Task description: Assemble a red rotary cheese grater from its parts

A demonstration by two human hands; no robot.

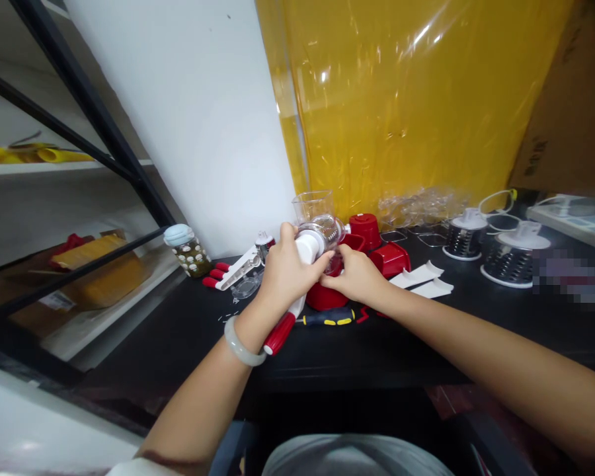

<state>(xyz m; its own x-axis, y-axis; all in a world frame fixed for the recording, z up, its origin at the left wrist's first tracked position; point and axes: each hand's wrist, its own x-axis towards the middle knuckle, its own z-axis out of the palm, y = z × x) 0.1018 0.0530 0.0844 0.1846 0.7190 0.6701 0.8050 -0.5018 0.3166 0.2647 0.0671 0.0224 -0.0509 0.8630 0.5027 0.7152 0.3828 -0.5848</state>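
Both my hands are at a rotary grater with a clear hopper [313,206], a white body and a red-tipped crank handle [279,334]. My left hand [288,268] is wrapped round its white part, thumb in front. My right hand [354,274] grips its lower right side, thumb and fingers close to my left thumb. A metal drum shows through the clear housing. Red parts [327,297] lie under and behind the grater. A screwdriver [329,317] with a dark blue and yellow handle lies on the black table [317,360] in front.
Two drum graters [463,237] stand at the right, near white strips [429,279]. Red cups [365,230] and crumpled clear plastic [421,206] are behind. At the left are a dotted jar [187,251], a white-and-red tool [238,268] and a black-framed shelf [104,139].
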